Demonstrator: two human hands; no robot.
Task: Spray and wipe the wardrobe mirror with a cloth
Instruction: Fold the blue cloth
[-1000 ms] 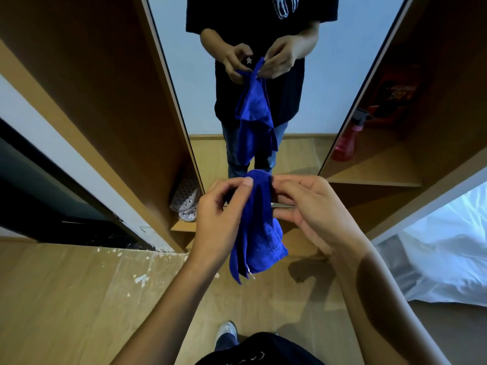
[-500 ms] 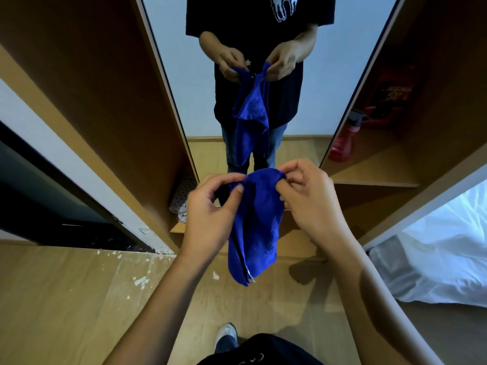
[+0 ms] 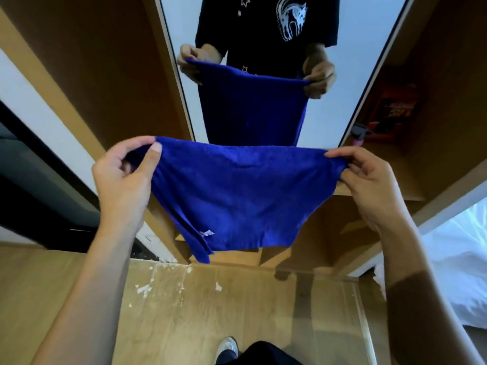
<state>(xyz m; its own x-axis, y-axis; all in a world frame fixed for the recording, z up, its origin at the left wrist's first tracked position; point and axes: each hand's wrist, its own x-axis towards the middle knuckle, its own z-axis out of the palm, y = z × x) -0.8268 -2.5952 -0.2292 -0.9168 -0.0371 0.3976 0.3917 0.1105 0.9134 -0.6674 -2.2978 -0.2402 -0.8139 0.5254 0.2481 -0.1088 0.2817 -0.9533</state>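
Observation:
A blue cloth (image 3: 237,196) hangs spread wide in front of me at chest height. My left hand (image 3: 123,177) pinches its upper left corner between thumb and fingers. My right hand (image 3: 369,177) pinches the upper right corner. The wardrobe mirror (image 3: 355,61) stands straight ahead, tall and narrow, and reflects the cloth and a person in a black printed shirt. A red spray bottle (image 3: 359,134) with a grey trigger stands on the wardrobe shelf right of the mirror, partly hidden by the mirror's edge.
Wooden wardrobe panels (image 3: 105,75) flank the mirror on both sides. A shelf (image 3: 395,191) on the right holds a red and black box (image 3: 395,111). The wooden floor (image 3: 184,312) has white flecks. White bedding (image 3: 453,272) lies at the right, my shoe (image 3: 226,347) below.
Both hands have moved apart and pulled the bunched cloth out flat between them. The view has come closer to the mirror.

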